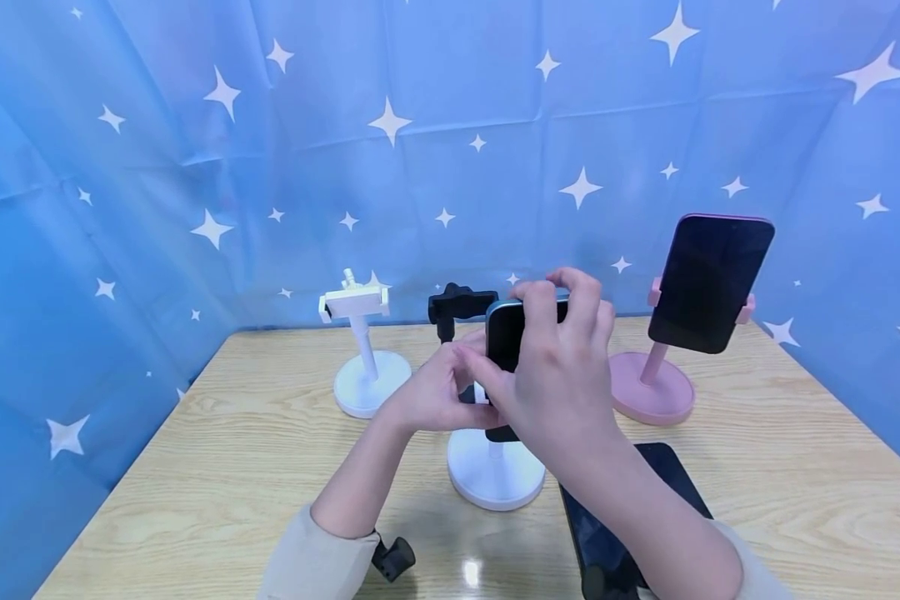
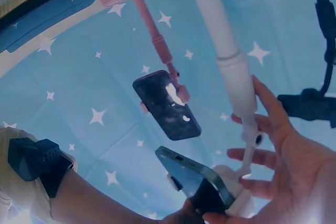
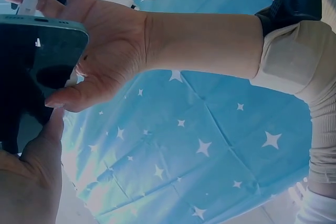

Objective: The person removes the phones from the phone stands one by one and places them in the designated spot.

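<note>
A dark-screened smartphone with a teal edge stands upright at the head of a white phone stand. My right hand grips the phone, fingers over its top edge and thumb reaching across to its left side. From the left, my left hand holds the stand's head, its fingers behind the white neck and its thumb at the phone's front edge. Both thumbs meet close together there. The clamp behind the phone is partly hidden.
A pink stand holds another phone at the back right. A second white stand and a black holder stand behind my left hand. A dark tablet-like slab lies under my right forearm. A starry blue curtain hangs behind the table.
</note>
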Tool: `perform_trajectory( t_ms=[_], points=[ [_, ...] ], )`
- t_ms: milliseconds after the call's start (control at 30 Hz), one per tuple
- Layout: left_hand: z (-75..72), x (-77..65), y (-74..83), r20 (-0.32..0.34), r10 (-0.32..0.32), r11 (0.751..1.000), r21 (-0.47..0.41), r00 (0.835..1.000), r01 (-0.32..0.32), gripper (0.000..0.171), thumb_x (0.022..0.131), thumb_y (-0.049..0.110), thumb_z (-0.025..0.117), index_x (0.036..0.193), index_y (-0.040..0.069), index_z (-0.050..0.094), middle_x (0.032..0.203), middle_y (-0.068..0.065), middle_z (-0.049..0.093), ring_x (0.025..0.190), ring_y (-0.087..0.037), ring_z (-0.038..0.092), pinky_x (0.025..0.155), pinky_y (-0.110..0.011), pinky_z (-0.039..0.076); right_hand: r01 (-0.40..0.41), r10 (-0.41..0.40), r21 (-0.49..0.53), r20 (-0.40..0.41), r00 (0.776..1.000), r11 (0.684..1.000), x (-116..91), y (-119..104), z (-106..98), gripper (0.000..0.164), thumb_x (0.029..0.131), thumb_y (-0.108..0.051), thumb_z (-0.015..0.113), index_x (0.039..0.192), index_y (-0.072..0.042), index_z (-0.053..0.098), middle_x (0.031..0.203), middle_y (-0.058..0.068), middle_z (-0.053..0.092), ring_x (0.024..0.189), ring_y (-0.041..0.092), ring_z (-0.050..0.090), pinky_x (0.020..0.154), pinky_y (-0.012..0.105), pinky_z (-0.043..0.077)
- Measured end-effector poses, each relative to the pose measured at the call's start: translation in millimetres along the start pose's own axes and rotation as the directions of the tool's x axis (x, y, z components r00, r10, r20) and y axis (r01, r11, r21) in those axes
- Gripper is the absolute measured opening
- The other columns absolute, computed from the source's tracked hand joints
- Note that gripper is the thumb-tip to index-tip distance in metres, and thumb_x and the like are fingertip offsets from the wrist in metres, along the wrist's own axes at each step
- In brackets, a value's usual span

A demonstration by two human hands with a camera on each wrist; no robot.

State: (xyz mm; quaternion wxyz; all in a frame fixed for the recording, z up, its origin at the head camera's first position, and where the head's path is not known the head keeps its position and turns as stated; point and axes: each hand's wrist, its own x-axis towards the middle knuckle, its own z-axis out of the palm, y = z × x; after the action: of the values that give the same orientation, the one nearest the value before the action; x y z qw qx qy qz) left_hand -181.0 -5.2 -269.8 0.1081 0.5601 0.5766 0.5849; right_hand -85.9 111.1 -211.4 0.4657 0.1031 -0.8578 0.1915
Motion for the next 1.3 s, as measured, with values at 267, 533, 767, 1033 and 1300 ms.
perform_trajectory(
  t_ms=[267,533,767,1033,1300],
  points=[
    [-4.9,-0.4,-2.8,0.024,0.002,1.0,0.027,1.0,-0.003,0.036,0.07,-0.01,0.063,0.105,-0.01,0.053,0.115,-0.025,0.046,0.11,-0.024,0.044,0.095,-0.04,0.042,-0.039,0.039,-0.002,0.012,0.999,0.999,2,-2,0,0.052,0.064,-0.013,0.078,0.102,0.001,0.047,0.109,0.026,0.037,0.094,0.043,0.038,0.059,0.045,0.043],
    [-7.7,2.7,-2.7,0.057,0.026,0.999,0.039,0.998,-0.028,0.028,0.068,-0.013,0.066,0.095,-0.009,0.057,0.112,-0.024,0.047,0.106,-0.025,0.045,0.09,-0.039,0.046,-0.028,0.028,0.025,-0.006,1.0,0.999,2,0,1,0.049,0.064,-0.012,0.076,0.101,0.001,0.048,0.105,0.026,0.038,0.091,0.043,0.038,0.062,0.045,0.039],
    [-11.8,4.5,-1.2,0.096,0.021,0.997,0.074,0.995,-0.028,0.03,0.068,-0.011,0.064,0.096,-0.007,0.056,0.106,-0.021,0.047,0.101,-0.024,0.044,0.087,-0.037,0.047,-0.002,0.003,0.041,-0.014,1.0,0.999,4,2,3,0.048,0.063,-0.012,0.077,0.099,0.001,0.047,0.104,0.027,0.038,0.091,0.043,0.037,0.066,0.046,0.036],
    [-12.3,5.4,-2.0,0.123,0.037,0.997,0.056,0.992,-0.044,0.033,0.069,-0.01,0.061,0.1,-0.008,0.053,0.103,-0.021,0.047,0.098,-0.025,0.044,0.086,-0.036,0.046,-0.014,0.014,0.038,0.003,1.0,0.999,5,2,3,0.048,0.062,-0.012,0.077,0.098,0.0,0.048,0.105,0.027,0.039,0.092,0.043,0.037,0.063,0.043,0.036],
    [-14.9,7.2,-2.8,0.146,0.048,0.992,0.11,0.988,-0.064,0.033,0.07,-0.007,0.063,0.101,-0.006,0.053,0.102,-0.018,0.048,0.092,-0.021,0.048,0.08,-0.033,0.048,-0.02,0.019,0.041,0.016,1.0,0.999,6,2,4,0.048,0.062,-0.011,0.077,0.098,0.0,0.048,0.103,0.027,0.038,0.091,0.042,0.036,0.064,0.044,0.036]
  ],
)
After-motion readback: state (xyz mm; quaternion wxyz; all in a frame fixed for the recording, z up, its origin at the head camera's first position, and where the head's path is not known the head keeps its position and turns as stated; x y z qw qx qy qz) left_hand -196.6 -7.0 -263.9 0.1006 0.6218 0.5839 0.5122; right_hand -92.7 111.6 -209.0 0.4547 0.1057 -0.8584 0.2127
